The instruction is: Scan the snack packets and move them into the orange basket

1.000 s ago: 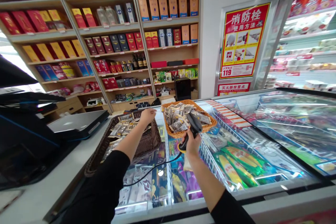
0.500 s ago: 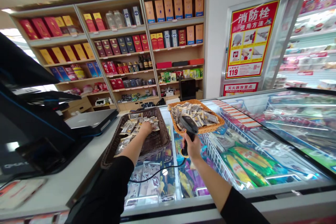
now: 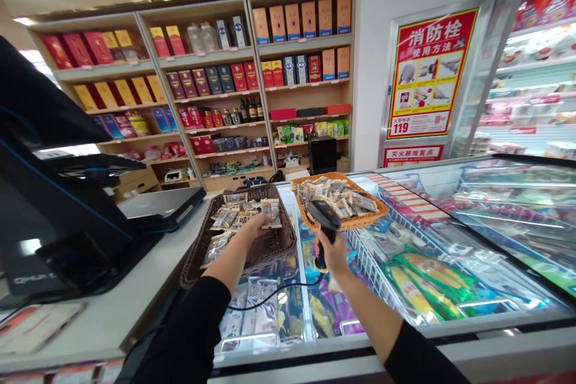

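My left hand (image 3: 255, 225) is over the dark brown wicker basket (image 3: 191, 264), its fingers closed on a small snack packet (image 3: 270, 212) with a clear front and printed edges. Several similar packets (image 3: 225, 218) lie in the basket beneath and to the left of it. My right hand (image 3: 332, 250) grips a black handheld barcode scanner (image 3: 326, 216) by its handle, head up. The scanner's cable (image 3: 270, 295) runs off to the left. Just behind the scanner, an orange wicker basket (image 3: 366, 220) is heaped with small packets (image 3: 337, 192).
Both baskets rest on a glass-topped chest freezer (image 3: 310, 330) holding bagged goods. At left are a counter (image 3: 135, 276), a flat scale (image 3: 162, 204) and a dark checkout terminal (image 3: 54, 222). Shelves of boxed goods (image 3: 216, 81) stand behind, and a red poster (image 3: 432, 75) hangs on the wall.
My left hand has lifted a snack packet from among the others, and its front now shows. My right hand still holds the scanner in nearly the same place. The view has shifted slightly.
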The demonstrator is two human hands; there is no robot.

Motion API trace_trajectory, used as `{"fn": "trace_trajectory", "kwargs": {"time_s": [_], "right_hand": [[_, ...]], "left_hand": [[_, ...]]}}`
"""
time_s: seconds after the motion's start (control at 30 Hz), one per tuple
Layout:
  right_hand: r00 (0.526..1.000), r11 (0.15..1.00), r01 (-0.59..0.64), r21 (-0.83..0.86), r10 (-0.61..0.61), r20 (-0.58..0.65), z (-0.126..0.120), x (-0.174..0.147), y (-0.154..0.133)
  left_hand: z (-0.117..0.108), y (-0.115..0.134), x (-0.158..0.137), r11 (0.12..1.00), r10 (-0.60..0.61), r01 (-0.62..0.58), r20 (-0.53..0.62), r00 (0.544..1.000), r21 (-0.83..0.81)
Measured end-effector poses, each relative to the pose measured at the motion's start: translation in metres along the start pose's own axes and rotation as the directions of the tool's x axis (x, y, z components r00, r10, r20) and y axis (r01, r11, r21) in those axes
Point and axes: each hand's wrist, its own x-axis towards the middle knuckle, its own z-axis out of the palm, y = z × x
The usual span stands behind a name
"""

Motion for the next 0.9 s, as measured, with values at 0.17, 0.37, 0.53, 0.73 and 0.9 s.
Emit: {"fn": "trace_trajectory", "kwargs": {"time_s": [0.17,0.37,0.53,0.73,0.9], "right_hand": [[0.969,0.991,0.01,-0.132,0.023,0.245,-0.002,-0.003,0.002],[0.968,0.94,0.095,-0.327,-0.01,0.253,-0.002,-0.006,0.002],[0.969,0.907,0.091,-0.412,0.014,0.246,-0.002,-0.004,-0.001],[0.969,0.916,0.077,-0.393,0.023,0.246,-0.003,-0.004,0.002],[0.974,0.963,0.008,-0.269,0.054,0.22,-0.002,-0.004,0.004]], "left_hand": [[0.01,0.016,-0.009,0.935,-0.029,0.021,-0.016,0.999,-0.354],[0.019,0.02,-0.014,0.887,0.177,-0.146,0.031,0.984,-0.437],[0.016,0.017,-0.017,0.93,0.217,-0.201,0.02,0.976,-0.308],[0.017,0.021,-0.021,0.934,0.237,-0.219,0.032,0.971,-0.281],[0.015,0.018,-0.02,0.948,0.25,-0.243,0.012,0.968,-0.205]]}}
